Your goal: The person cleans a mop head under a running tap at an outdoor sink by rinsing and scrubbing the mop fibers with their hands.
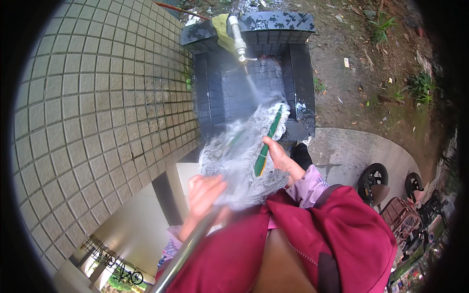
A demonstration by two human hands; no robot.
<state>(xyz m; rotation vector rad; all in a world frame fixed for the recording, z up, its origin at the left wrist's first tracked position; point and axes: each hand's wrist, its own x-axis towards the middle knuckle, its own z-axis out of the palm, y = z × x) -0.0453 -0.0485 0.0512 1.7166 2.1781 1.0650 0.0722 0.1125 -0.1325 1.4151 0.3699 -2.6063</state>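
Note:
A wet, greyish-white string mop head (234, 161) lies across the near edge of a dark tiled outdoor sink (304, 88). Its metal pole (183, 252) runs down to the lower left. My left hand (205, 194) is on the strands at the near left, close to the pole; its grip is partly blurred. With my right hand (279, 155) I hold the green strip (269, 141) on the mop head, some grey strands lying near the wrist. Water sprays from the tap (242, 58) onto the far end of the strands.
A yellow-green cloth (223, 33) hangs beside the tap on the sink's back ledge (271, 21). The tiled wall (110, 102) rises close on the left. Soil with plants (421, 88) lies to the right, with parked wheeled vehicles (399, 216) at the lower right.

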